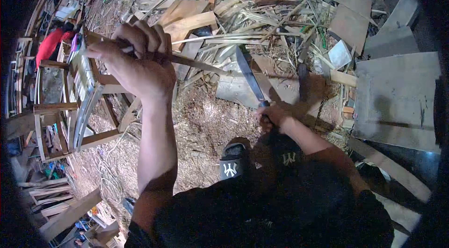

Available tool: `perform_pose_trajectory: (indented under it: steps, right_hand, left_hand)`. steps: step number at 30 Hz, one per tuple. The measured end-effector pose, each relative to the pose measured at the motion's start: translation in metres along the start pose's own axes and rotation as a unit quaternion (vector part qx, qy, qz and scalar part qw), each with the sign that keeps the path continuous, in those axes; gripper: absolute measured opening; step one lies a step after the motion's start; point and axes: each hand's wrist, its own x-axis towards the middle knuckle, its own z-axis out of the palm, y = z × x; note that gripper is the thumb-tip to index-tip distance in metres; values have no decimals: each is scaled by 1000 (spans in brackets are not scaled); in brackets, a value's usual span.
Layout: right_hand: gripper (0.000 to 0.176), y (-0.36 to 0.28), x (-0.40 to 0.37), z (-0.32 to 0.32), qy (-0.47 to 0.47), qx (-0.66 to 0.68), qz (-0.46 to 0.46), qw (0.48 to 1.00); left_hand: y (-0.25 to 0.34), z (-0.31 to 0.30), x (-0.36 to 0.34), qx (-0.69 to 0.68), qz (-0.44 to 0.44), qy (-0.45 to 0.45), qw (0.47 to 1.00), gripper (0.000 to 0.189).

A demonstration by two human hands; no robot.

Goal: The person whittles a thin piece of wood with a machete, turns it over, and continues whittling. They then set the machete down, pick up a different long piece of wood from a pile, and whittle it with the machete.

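Observation:
My left hand (140, 63) is raised at the left, its fingers curled round a long, thin wooden strip (199, 64). From the fist the strip slants down to the right, and its far end passes close to the blade in this view. Lower down, my right hand (276, 116) grips the dark handle of a large knife (249, 74). The broad blade points up and away from me, its tip above the wood scraps. Beyond both hands, split strips (252, 33) lie in a loose heap.
A wooden frame with slats (98, 90) stands at the left. Flat boards (397, 100) are on the right, and a board (234, 90) lies ahead of my feet. Wood shavings (201, 131) cover the ground. A coil of cord (110, 178) sits at lower left, near my sandal (230, 168).

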Motion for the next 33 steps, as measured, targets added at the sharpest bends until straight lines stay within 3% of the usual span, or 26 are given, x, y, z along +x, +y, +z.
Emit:
perform_pose_trajectory:
  steps: [2, 3, 4, 5, 6, 8, 10, 12, 16, 18, 19, 21, 22, 24, 28, 33]
  right_hand:
    - [33, 0, 1, 3, 36, -33, 0, 999]
    - [38, 5, 3, 8, 134, -195, -142, 961]
    - [43, 9, 2, 11, 224, -344, -278, 868]
    - [43, 13, -1, 12, 227, -341, -279, 869]
    - [45, 18, -5, 14, 226, -340, -279, 869]
    - [54, 25, -13, 20, 218, -341, -275, 872]
    - [53, 22, -24, 23, 186, -379, -239, 874]
    - [33, 31, -16, 23, 247, -388, -359, 812]
    - [32, 13, -28, 32, 238, -437, -334, 800]
    - [34, -5, -46, 46, 210, -356, -314, 855]
    - [34, -10, -50, 50, 205, -356, -312, 857]
    - [48, -16, -54, 54, 182, -349, -309, 866]
    - [48, -9, -44, 50, 182, -347, -312, 866]
    - [49, 8, -22, 38, 225, -416, -294, 831]
    - [54, 16, -29, 29, 218, -402, -240, 857]
    - [49, 16, -28, 39, 245, -373, -273, 852]
  left_hand:
    - [3, 2, 0, -42, -10, 17, 999, 71]
    - [7, 3, 1, -26, -16, 43, 999, 71]
    - [10, 3, 4, -8, -20, 64, 998, 71]
    - [7, -22, 10, -64, -13, -120, 991, 72]
    - [8, -25, 7, -71, -25, -108, 991, 73]
    - [7, -34, 2, -126, -11, -207, 970, 73]
    - [14, -36, -8, -102, -15, -191, 976, 71]
    - [20, -40, -17, -78, -18, -175, 981, 70]
    - [21, -49, -25, -63, -6, -130, 989, 69]
    - [19, -47, -26, -109, -11, -135, 985, 70]
    - [19, -48, -25, -104, -12, -132, 986, 70]
    - [21, -50, -20, -150, -27, -206, 967, 74]
    - [22, -47, -20, -149, -27, -209, 966, 74]
    - [25, -39, -24, -7, 24, -145, 989, 75]
    - [26, -37, -19, -31, 7, -132, 991, 77]
    - [18, -52, -15, -69, 38, -149, 986, 78]
